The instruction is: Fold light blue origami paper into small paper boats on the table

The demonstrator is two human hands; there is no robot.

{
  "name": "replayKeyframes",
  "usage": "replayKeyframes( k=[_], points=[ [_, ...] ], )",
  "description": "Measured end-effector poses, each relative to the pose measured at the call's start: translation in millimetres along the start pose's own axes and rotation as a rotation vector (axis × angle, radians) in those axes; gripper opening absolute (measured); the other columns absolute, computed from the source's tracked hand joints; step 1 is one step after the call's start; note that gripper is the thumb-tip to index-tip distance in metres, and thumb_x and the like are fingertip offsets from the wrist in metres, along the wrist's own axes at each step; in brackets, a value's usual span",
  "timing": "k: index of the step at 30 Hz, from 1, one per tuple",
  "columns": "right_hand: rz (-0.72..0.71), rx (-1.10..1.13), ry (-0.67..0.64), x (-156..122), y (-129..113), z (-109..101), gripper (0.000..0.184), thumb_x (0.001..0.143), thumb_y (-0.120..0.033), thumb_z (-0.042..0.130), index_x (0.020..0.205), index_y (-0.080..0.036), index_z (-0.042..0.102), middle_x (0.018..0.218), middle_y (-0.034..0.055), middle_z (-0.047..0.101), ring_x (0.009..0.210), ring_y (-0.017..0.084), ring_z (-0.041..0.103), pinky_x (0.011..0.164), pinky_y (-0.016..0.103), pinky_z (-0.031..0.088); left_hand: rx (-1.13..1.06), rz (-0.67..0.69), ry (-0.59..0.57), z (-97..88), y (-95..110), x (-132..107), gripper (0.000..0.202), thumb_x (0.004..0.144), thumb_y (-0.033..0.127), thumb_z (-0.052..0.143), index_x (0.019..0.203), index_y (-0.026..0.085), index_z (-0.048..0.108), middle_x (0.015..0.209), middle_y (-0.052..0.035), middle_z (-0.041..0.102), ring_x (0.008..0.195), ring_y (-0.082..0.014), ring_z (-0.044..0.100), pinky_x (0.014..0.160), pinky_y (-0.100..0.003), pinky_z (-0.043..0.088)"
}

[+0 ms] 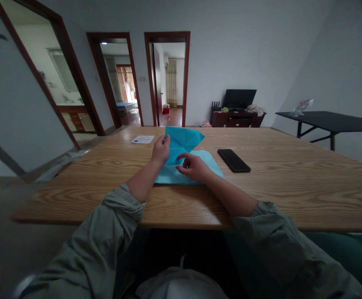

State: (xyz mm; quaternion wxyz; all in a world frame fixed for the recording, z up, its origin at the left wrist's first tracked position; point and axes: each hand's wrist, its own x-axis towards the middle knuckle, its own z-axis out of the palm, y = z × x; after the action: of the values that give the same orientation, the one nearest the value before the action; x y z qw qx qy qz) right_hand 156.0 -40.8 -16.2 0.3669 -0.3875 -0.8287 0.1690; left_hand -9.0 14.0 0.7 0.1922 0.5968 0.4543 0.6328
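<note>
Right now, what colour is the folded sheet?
Plain turquoise blue folded sheet, clearest in the head view.

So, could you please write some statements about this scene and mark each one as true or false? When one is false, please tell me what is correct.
The left hand holds up a raised part of the blue folded sheet. True.

The right hand is holding scissors. False: its fingers are on the sheet, and it holds no scissors.

The black phone lies to the left of the sheet. False: it lies to the right, not touching it.

A white paper card lies on the wooden table, beyond the sheet. True.

The sleeves are bright red. False: they are grey-green.
</note>
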Motion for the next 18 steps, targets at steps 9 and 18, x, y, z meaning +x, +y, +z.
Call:
replayKeyframes(
  k=[9, 18],
  points=[
    [0.011, -0.013, -0.051, 0.6, 2.9, 4.8, 0.029, 0.070, -0.029, 0.066, 0.097, -0.018, 0.061, 0.061, -0.0052, 0.056, 0.055, 0.009, 0.049, 0.057, 0.020, 0.035, -0.124, -0.101, 0.055, 6.5, 1.7, -2.5, 0.030, 0.087, 0.045, 0.045, 0.079, 0.018, 0.054, 0.073, -0.0003, 0.054, 0.070, -0.0140, 0.050, 0.063, -0.023, 0.039],
    [0.001, -0.241, -0.061, -1.9, -8.8, 3.5, 0.031, 0.079, -0.046, 0.056, 0.093, -0.020, 0.064, 0.067, -0.0006, 0.062, 0.058, 0.012, 0.053, 0.056, 0.023, 0.033, -0.178, -0.155, 0.062, 5.0, 3.4, -2.2, 0.032, 0.088, 0.048, 0.038, 0.085, 0.019, 0.051, 0.075, 0.0001, 0.054, 0.070, -0.0133, 0.050, 0.063, -0.023, 0.040]
  ],
)
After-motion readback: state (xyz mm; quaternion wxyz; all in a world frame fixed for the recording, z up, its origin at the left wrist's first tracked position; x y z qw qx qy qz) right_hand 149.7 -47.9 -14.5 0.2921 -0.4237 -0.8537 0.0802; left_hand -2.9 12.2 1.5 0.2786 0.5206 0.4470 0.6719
